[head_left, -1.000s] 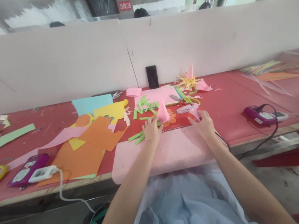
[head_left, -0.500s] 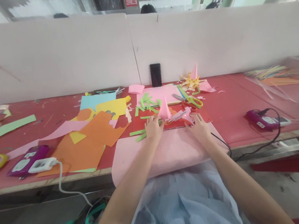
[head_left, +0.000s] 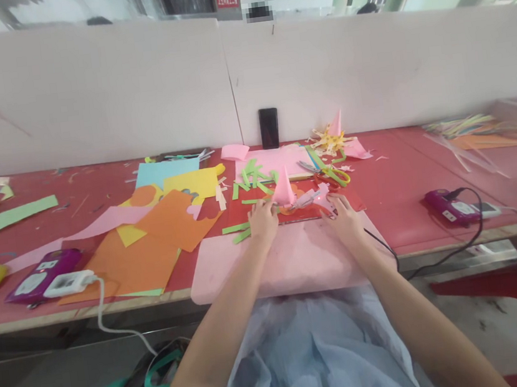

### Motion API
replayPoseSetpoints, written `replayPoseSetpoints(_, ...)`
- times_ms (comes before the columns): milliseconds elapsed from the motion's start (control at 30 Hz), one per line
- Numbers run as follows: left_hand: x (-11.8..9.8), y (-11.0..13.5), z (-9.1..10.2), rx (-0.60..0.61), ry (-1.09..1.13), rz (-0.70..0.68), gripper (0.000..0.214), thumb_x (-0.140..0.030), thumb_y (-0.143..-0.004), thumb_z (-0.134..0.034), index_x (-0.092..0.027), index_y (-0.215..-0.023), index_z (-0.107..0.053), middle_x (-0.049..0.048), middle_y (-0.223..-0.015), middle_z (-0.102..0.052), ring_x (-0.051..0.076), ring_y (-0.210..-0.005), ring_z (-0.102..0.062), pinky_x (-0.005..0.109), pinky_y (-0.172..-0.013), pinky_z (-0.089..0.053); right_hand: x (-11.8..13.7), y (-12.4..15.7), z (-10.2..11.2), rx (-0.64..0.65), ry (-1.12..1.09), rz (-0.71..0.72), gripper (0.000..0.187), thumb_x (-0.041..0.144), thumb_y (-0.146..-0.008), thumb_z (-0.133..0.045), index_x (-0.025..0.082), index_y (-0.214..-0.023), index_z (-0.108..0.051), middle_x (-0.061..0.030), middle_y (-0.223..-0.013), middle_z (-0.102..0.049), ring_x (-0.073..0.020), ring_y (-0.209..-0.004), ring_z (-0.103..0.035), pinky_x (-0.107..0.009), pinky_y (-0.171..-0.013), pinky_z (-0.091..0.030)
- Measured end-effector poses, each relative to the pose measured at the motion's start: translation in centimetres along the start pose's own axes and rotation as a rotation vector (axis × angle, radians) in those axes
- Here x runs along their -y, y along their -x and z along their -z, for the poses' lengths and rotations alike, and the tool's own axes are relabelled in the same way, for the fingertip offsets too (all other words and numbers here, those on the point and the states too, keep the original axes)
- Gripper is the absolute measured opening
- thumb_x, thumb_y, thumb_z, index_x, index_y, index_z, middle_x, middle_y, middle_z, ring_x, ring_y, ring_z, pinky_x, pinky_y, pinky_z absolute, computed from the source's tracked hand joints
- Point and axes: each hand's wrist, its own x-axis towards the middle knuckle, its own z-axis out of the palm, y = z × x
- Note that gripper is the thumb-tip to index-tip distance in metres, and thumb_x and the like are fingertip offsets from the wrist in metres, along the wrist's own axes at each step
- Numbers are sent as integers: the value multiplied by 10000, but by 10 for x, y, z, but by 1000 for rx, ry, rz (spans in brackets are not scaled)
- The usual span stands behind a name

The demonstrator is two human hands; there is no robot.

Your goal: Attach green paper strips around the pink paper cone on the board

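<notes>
Pressing hands: both lie palm down on the far edge of the big pink sheet (head_left: 295, 261), nothing gripped.
Left hand (head_left: 263, 223): flat, fingers loose and spread, tips at the base of the pink cone (head_left: 281, 192); can't tell if they touch it.
Right hand (head_left: 344, 217): flat, released, fingertips reach onto the red sheet (head_left: 354, 199), just beside the glue gun (head_left: 312, 197).
Big pink sheet: on the red table (head_left: 406, 207) right in front of the person, near edge at or just over the table front.
Pink cone: upright, point up, on the red sheet between the two hands.
Glue gun: lies on its side right of the cone; black cable (head_left: 436, 256) runs off the table edge right of the right arm; whether it belongs to the gun, can't tell.
Green strips (head_left: 251, 180): scattered behind and left of the cone, a couple beside the left hand.
Scissors (head_left: 331, 174): behind the glue gun, green-yellow handles.
Orange sheet (head_left: 148, 257): left of the pink sheet, overlapping yellow paper (head_left: 196, 184) and light blue paper (head_left: 161, 171).
Phone (head_left: 269, 128): upright against the white partition (head_left: 86, 95).
Purple device (head_left: 449, 208): well right of the hands, cable attached.
Second purple device (head_left: 38, 280): far left, white plug block (head_left: 69, 284) touching it.
</notes>
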Motion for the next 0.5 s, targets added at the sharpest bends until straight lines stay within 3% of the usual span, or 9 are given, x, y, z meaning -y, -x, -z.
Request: replayPoseSetpoints(500, 1, -3, 6, 30, 80, 45, 269, -167, -889, -394, -240, -975, -639, 61, -1085, -629, 223, -1046, -569, 393, -908, -413, 4, 2, 3, -75, 135, 128, 319, 326, -885, -443, 206, -1161, -551, -107, -1225, -570, -213, -1109, -550, -366, -880, -473)
